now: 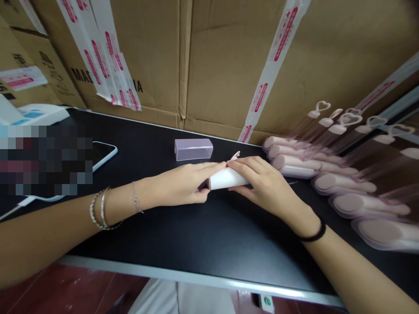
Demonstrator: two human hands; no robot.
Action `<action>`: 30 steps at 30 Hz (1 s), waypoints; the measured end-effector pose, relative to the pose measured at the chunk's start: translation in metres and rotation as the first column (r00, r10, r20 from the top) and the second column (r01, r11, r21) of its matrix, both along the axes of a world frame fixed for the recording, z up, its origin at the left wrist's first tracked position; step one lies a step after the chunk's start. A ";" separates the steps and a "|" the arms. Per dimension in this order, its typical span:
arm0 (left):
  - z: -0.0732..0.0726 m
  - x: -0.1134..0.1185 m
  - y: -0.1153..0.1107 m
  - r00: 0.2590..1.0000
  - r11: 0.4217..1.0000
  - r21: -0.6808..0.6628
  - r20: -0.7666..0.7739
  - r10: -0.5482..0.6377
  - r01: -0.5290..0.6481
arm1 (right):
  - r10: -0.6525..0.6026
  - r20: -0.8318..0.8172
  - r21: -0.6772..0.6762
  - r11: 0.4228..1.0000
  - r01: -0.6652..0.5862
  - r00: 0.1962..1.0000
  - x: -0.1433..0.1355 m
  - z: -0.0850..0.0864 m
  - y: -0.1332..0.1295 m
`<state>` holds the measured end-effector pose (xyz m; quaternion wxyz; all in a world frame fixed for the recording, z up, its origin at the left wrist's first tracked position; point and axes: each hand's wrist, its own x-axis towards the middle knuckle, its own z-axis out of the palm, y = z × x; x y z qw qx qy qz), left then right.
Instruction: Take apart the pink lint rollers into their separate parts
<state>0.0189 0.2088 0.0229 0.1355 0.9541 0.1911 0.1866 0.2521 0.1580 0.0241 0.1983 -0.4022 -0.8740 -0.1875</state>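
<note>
A white cylindrical item lies sideways low over the black table, between my two hands. My left hand is closed round its left end, thumb below and fingers along the top. At its right end my right hand grips it, fingers over the top and thumb beneath. A small pale pink piece sticks up behind the right fingers. Just beyond the hands sits a translucent purple box-shaped piece, touched by neither hand.
Several pale pink items with heart-shaped loops lie in rows at the right of the black table. A phone with a cable and a white device are at the left. Taped cardboard boxes stand behind.
</note>
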 end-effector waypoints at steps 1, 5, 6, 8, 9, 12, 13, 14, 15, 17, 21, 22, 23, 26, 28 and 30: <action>-0.001 0.001 -0.001 1.000 1.000 0.023 0.022 0.014 -0.015 | -0.002 -0.002 0.006 1.000 0.002 1.000 0.000 0.000 0.000; -0.004 0.004 -0.008 0.996 0.994 0.078 0.063 0.070 -0.075 | -0.010 0.007 0.023 1.000 0.010 1.000 -0.002 0.000 -0.002; -0.004 0.005 -0.009 0.995 0.994 0.080 0.064 0.075 -0.080 | -0.014 0.011 0.025 1.000 0.013 1.000 -0.002 0.001 -0.002; -0.003 0.005 -0.010 0.995 0.994 0.073 0.060 0.078 -0.083 | -0.021 0.015 0.028 0.999 0.021 1.000 -0.002 0.001 -0.003; -0.003 0.005 -0.010 0.995 0.995 0.066 0.056 0.077 -0.080 | -0.023 0.014 0.029 0.999 0.023 1.000 -0.002 0.002 -0.003; -0.005 0.004 -0.008 0.996 0.996 0.043 0.052 0.078 -0.080 | -0.026 0.009 0.037 0.999 0.026 1.000 -0.002 0.002 -0.002; -0.006 0.004 -0.007 0.995 0.996 0.035 0.059 0.082 -0.084 | -0.027 0.007 0.042 0.999 0.027 1.000 -0.001 0.002 -0.002; -0.006 0.004 -0.006 0.993 0.996 0.028 0.073 0.088 -0.090 | -0.030 0.005 0.046 0.998 0.030 1.000 -0.001 0.002 -0.002; -0.006 0.004 -0.006 0.991 0.995 0.019 0.090 0.099 -0.101 | -0.034 0.002 0.048 0.998 0.034 0.999 -0.001 0.002 -0.002; -0.005 0.004 -0.007 0.985 0.992 -0.003 0.120 0.123 -0.124 | -0.042 -0.006 0.046 0.998 0.042 0.999 0.000 0.002 -0.002; -0.002 0.006 -0.008 0.978 0.988 -0.049 0.149 0.149 -0.144 | -0.038 -0.017 0.045 0.998 0.039 0.999 0.000 0.001 -0.002; -0.002 0.006 -0.008 0.977 0.988 -0.056 0.151 0.151 -0.143 | -0.033 -0.015 0.048 0.998 0.034 0.999 0.000 0.001 -0.002; -0.003 0.006 -0.007 0.977 0.988 -0.062 0.150 0.149 -0.141 | -0.029 -0.012 0.048 0.998 0.029 1.000 0.000 0.001 -0.002; -0.004 0.004 -0.004 0.982 0.988 -0.084 0.127 0.137 -0.127 | -0.020 -0.005 0.038 0.999 0.020 1.000 0.002 0.001 0.000; -0.003 0.003 -0.002 0.988 0.988 -0.113 0.104 0.118 -0.106 | -0.003 -0.007 0.021 1.000 0.003 1.000 0.004 0.001 0.001; -0.002 0.002 -0.001 0.992 0.986 -0.145 0.083 0.094 -0.082 | 0.047 -0.003 -0.013 0.999 -0.047 0.999 0.005 0.000 0.001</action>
